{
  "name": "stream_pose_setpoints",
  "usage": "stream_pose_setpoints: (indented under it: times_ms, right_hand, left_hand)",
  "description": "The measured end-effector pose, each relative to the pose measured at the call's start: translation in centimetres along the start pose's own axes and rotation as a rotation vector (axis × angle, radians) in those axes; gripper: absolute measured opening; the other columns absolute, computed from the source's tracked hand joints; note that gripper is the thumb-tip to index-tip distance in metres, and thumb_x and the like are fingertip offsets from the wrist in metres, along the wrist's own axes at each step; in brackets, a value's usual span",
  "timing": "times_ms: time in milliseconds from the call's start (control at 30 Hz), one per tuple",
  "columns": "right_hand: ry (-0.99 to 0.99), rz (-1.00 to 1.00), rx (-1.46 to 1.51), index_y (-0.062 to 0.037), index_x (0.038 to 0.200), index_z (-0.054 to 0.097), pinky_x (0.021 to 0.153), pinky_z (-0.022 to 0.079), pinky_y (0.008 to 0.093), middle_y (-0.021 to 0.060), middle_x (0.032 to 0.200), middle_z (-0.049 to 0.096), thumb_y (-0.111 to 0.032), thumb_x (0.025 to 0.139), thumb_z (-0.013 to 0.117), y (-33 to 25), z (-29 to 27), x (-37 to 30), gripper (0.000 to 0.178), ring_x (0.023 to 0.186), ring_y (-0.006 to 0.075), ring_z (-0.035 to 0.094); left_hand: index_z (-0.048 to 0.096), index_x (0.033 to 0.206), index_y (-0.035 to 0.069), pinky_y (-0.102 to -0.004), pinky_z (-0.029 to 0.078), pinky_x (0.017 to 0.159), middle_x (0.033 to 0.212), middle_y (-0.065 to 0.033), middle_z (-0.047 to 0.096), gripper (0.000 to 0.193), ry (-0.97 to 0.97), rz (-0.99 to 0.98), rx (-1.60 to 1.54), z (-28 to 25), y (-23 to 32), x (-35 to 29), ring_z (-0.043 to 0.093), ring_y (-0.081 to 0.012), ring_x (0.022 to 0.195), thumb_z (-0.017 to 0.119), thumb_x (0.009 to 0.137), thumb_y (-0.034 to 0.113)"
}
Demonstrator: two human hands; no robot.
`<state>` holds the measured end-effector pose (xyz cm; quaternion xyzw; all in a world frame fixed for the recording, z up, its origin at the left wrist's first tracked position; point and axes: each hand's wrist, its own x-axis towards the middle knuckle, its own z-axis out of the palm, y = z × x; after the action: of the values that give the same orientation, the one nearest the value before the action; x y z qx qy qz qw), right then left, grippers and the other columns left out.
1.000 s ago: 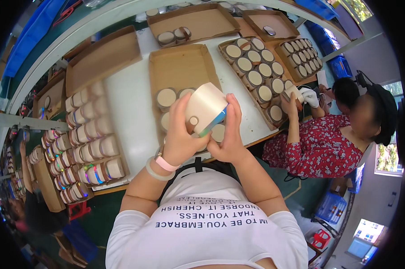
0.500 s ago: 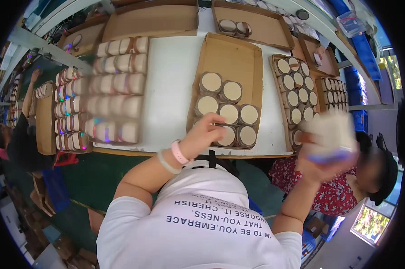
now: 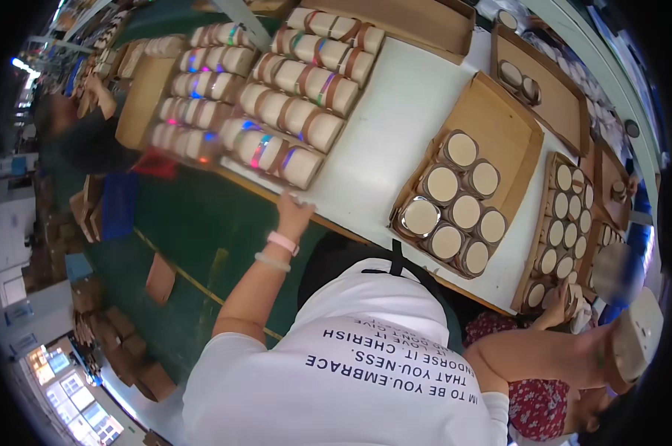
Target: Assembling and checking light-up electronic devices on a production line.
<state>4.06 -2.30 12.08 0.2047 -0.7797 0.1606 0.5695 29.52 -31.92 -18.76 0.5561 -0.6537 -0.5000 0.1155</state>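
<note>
My left hand [image 3: 295, 212] rests at the table's front edge, its fingers partly spread and nothing visible in them. Just beyond it, rows of cream cylinders [image 3: 299, 82] with brown bands lie on their sides, some glowing with coloured light. Far out to the right, my right hand [image 3: 618, 364] grips a cream-coloured block-like object [image 3: 641, 334] with small dark marks; its exact kind does not show. In front of me, a cardboard tray [image 3: 511, 119] holds several upright cylinders [image 3: 466, 212] with round cream tops and clear, dark-tinted sides.
Another tray of upright cylinders [image 3: 566, 215] stands to the right. There a co-worker's hand [image 3: 559, 305] holds a small pale thing, close to my right forearm. More cardboard trays [image 3: 537, 70] line the far side. A second person [image 3: 83, 137] is at the far left.
My view has turned left. My left hand has moved from the middle tray's cylinders to the table edge by the glowing rows. My right hand has carried the cream object farther right.
</note>
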Motion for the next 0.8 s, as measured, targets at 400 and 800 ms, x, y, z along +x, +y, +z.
stream_pose_setpoints:
  times_ms: [400,800]
  right_hand:
    - [-0.765,0.484,0.212,-0.0006,0.135,0.030,0.103,0.028,0.0452,0.0243,0.129,0.037,-0.015,0.054,0.072,11.3,18.5,-18.9,0.092,0.121,0.0413,0.034]
    - [-1.148,0.019,0.158,-0.0036,0.134,0.032,0.099,0.033,0.0458,0.0246,0.123,0.041,-0.007,0.057,0.068,13.5,19.2,-23.2,0.085,0.115,0.0414,0.039]
  left_hand:
    - [0.051,0.088,0.003,-0.0317,0.045,0.059,0.071,-0.0025,0.046,0.016,0.046,-0.400,-0.953,-1.0,3.3,1.9,0.047,-0.0163,0.060,0.060,0.079,0.012]
    - [0.031,0.133,0.014,-0.0527,0.042,0.087,0.130,-0.0145,0.038,0.068,-0.197,-0.359,-0.455,-2.8,6.2,4.1,0.051,-0.0410,0.100,0.049,0.082,0.056]
